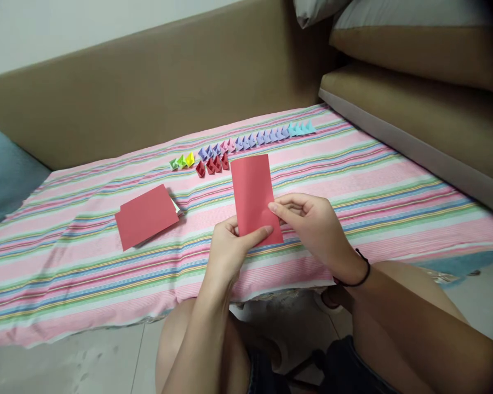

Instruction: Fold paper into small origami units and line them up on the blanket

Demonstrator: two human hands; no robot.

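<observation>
A red sheet of paper, tall and narrow, is held up in front of me above the striped cloth. My left hand grips its lower left part, the thumb lying across the front face. At the right edge, my right hand pinches the sheet between thumb and fingers. Whether the paper is folded double I cannot tell. To the left lies a stack of paper with red sheets on top and a paler edge showing beneath.
Small folded paper pieces stand in rows: dark red, yellow and green, purple, light blue. The striped cloth covers the seat. A brown backrest rises behind, and cushions are piled at right.
</observation>
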